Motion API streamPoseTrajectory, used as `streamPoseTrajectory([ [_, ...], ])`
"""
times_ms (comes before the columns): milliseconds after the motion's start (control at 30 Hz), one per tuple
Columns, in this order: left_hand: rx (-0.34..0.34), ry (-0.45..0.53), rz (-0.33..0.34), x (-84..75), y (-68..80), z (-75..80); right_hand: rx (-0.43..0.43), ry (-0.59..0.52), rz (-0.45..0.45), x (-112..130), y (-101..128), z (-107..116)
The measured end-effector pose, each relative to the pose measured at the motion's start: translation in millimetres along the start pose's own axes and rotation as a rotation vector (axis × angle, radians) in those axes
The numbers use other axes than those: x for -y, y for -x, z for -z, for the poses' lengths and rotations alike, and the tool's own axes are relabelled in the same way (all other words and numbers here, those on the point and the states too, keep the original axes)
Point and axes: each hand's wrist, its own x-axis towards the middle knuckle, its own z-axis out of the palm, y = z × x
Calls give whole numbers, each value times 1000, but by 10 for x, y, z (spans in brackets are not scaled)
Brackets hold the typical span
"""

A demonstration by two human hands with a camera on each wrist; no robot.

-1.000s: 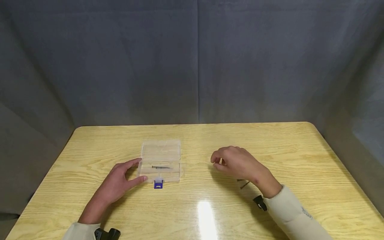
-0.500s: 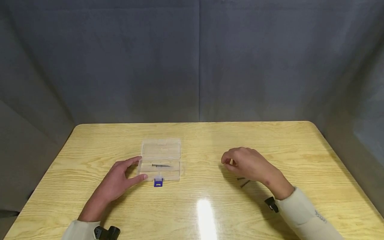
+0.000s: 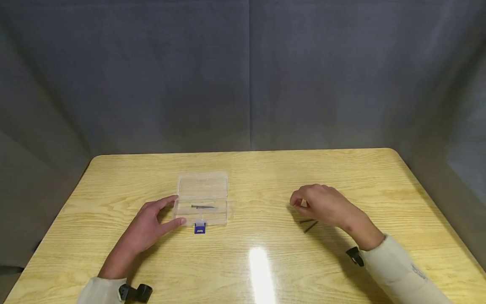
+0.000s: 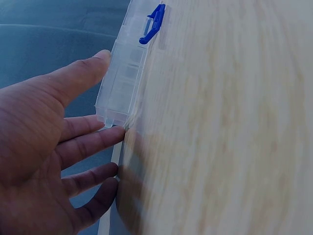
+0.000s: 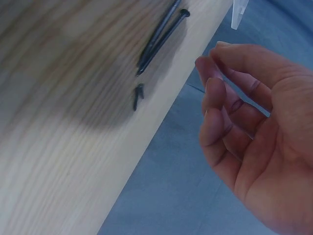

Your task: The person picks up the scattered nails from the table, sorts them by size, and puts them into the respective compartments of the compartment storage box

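Observation:
A clear plastic box (image 3: 203,188) lies open on the wooden table (image 3: 265,169), with one dark nail (image 3: 204,206) inside and a blue latch (image 3: 199,228) at its near edge. My left hand (image 3: 176,210) rests on the table with straight fingers; thumb and index finger touch the box's left end. In the left wrist view the thumb (image 4: 83,73) lies against the box (image 4: 124,78) near the latch (image 4: 152,23). My right hand (image 3: 296,204) hovers, fingers loosely curled and empty, just above loose dark nails (image 3: 309,223). The right wrist view shows those nails (image 5: 161,36) and a shorter one (image 5: 138,95) beside the hand (image 5: 215,56).
Grey cloth walls (image 3: 250,84) close off the back and both sides of the table. A bright light reflection (image 3: 260,264) sits on the near middle of the tabletop. Cream sleeves cover both forearms.
My right hand has moved to the right, away from the box, and now hangs over the loose nails. The left hand has stayed against the box.

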Motion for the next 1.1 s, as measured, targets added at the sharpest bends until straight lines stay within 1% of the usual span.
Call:
streamPoseTrajectory([
  [333, 0, 3, 5, 2, 8, 1, 61, -34, -40, -34, 116, 22],
  [500, 0, -2, 12, 4, 13, -8, 71, -27, -56, -39, 150, 40],
  [733, -5, -1, 0, 14, 5, -8, 69, -28, -49, -62, 206, 17],
  [867, -2, 3, -3, 19, 5, -8, 83, -45, -65, -66, 244, 9],
  [1100, -4, 3, -12, 23, 2, -5, 96, -78, -35, -61, 264, 13],
])
